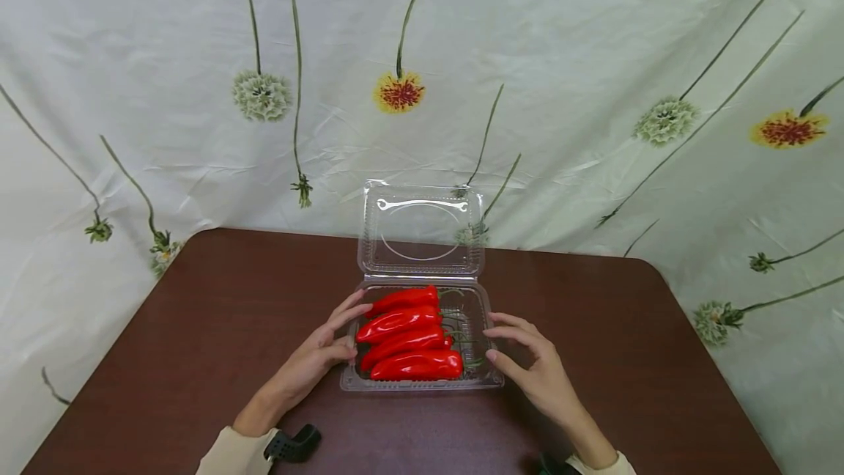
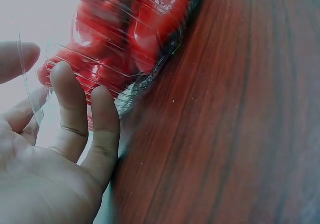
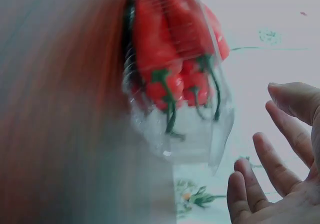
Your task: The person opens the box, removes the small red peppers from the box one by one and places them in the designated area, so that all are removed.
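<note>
A clear plastic clamshell box [image 1: 488, 381] lies on the table with its lid [image 1: 422, 229] raised at the back. Several glossy red peppers [image 1: 417, 365] lie side by side in it, their green stems toward the right wall. At the box's left side is my left hand [image 1: 315, 350], its fingers spread and fingertips right at the rim; in the left wrist view, loosely bent fingers [image 2: 102, 129] stand close against the ribbed wall. My right hand [image 1: 537, 365] is by the right rim, fingers apart; the right wrist view shows a gap between it and the box.
The dark brown wooden table [image 1: 198, 314] extends on both sides of the box. Behind it hangs a white cloth [image 1: 560, 42] printed with flowers and long stems. A black band [image 1: 293, 444] is around the left wrist, by a cream sleeve.
</note>
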Demonstrator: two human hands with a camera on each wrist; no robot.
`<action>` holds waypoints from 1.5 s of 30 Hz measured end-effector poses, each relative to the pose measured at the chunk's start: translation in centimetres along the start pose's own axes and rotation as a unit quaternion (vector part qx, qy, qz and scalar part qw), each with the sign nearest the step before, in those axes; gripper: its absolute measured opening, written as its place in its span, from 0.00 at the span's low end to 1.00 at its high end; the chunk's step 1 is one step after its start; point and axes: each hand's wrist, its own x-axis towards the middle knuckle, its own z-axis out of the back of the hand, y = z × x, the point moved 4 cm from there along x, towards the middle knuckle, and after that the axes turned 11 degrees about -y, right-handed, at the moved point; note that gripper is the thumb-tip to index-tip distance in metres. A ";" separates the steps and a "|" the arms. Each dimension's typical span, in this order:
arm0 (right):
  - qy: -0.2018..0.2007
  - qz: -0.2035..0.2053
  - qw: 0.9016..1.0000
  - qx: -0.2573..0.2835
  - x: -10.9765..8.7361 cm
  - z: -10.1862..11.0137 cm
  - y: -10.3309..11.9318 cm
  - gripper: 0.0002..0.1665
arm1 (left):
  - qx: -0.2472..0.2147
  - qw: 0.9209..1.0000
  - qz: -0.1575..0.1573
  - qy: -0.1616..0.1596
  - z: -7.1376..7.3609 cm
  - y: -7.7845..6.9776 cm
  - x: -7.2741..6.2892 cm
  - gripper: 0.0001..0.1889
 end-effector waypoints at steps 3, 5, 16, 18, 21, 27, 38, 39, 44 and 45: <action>0.014 0.008 1.000 0.005 0.3 -0.5 0.9 0.17 | 0.003 1.000 0.003 0.000 -0.1 0.0 0.0 0.35; 0.024 0.015 1.000 0.014 0.6 -1.0 1.3 0.17 | 0.006 1.000 0.003 -0.002 -0.1 0.0 0.0 0.34; 0.062 0.062 0.995 0.045 1.2 -3.4 2.9 0.16 | 0.019 1.000 0.003 -0.008 0.1 -0.1 0.0 0.34; 0.066 0.067 0.995 0.039 1.2 -3.8 3.1 0.17 | 0.019 1.000 0.003 -0.008 0.1 -0.1 0.1 0.34; 0.069 0.077 0.994 0.030 1.2 -4.5 3.4 0.17 | 0.018 1.000 0.004 -0.008 0.1 -0.2 0.1 0.34; 0.082 0.090 0.992 0.013 1.3 -5.7 3.8 0.18 | 0.018 1.000 0.013 -0.010 0.1 -0.2 0.0 0.34; 0.090 0.084 0.992 -0.004 0.8 -6.3 3.5 0.19 | 0.027 0.999 0.022 -0.012 -0.1 -0.2 -0.1 0.34; 0.092 0.083 0.992 -0.005 0.8 -6.3 3.5 0.19 | 0.026 0.999 0.022 -0.012 -0.1 -0.2 -0.1 0.35; 0.098 0.084 0.992 -0.013 0.9 -6.4 3.6 0.20 | 0.031 0.999 0.024 -0.017 0.0 -0.1 -0.1 0.34; 0.099 0.082 0.992 -0.014 0.8 -6.4 3.6 0.19 | 0.033 0.999 0.025 -0.018 0.0 -0.1 -0.1 0.34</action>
